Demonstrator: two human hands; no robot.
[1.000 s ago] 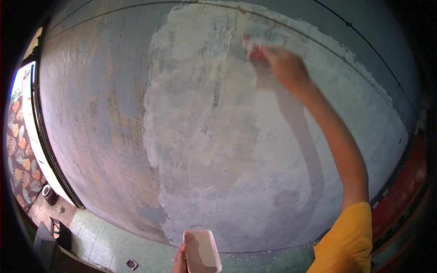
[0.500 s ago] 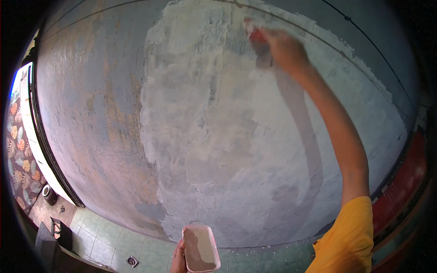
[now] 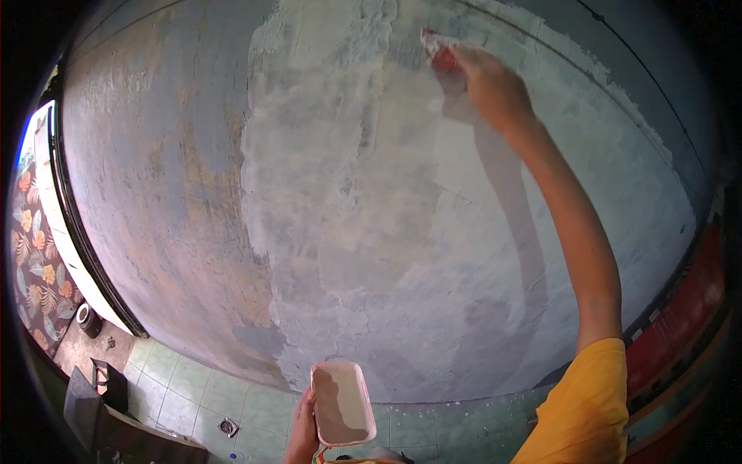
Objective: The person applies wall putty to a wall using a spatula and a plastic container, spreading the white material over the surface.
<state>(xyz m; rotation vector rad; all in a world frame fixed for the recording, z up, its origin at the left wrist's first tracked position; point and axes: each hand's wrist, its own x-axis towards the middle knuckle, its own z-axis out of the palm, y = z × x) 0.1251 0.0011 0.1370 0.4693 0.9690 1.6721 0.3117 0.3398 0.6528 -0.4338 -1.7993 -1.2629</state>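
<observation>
My right hand (image 3: 498, 91) is raised to the upper wall, its fingers closed around a red putty spreader (image 3: 444, 59). Pale filler coats part of the spreader, and its edge is at or close to the wall (image 3: 348, 232); contact cannot be made out. Low in the middle, my left hand (image 3: 304, 428) grips the left side of a rectangular plastic tub (image 3: 373, 424). Inside the tub, wet whitish paste (image 3: 353, 393) lies on the right and a brownish surface shows on the left. A pale, uneven filler coat covers the wall's middle and right.
Bare grey, patchy wall (image 3: 166, 193) lies to the left. A dark cable (image 3: 648, 68) runs across the upper right. Green floor tiles (image 3: 205, 387) meet the wall's foot, with a drain (image 3: 227, 427). A dark piece of furniture (image 3: 116, 433) stands lower left, a red panel (image 3: 672, 340) at right.
The view has tilted down slightly, so the tub and floor sit higher in it. My right hand and the spreader have moved a little down the wall. Both grips are unchanged.
</observation>
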